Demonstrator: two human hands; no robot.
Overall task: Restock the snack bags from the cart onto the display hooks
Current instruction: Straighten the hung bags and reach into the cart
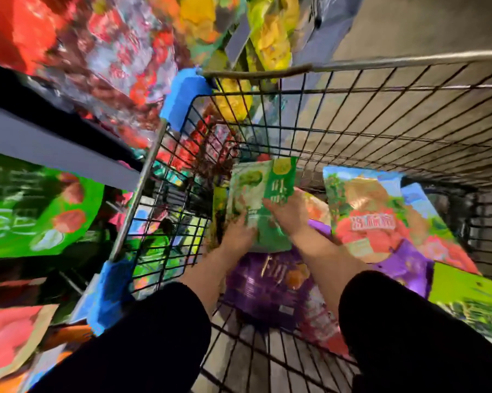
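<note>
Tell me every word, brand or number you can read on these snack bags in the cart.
None reads surely; the picture is motion-blurred.
Green bag, held by left hand and right hand: white characters, too blurred.
Blue and red bag: white characters on red, not legible.
Purple bag: pale lettering, unreadable.
Green bag on the display: smeared white print.

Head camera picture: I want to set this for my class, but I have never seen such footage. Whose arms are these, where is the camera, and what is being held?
There is no machine here. The camera sits on a person's head, looking down at their own arms in dark sleeves. Both reach into a wire cart. The left hand and right hand together hold a green snack bag. Beneath it in the cart lie a purple bag and a red-and-blue bag. More blurred snack packs hang on the display at left.
</note>
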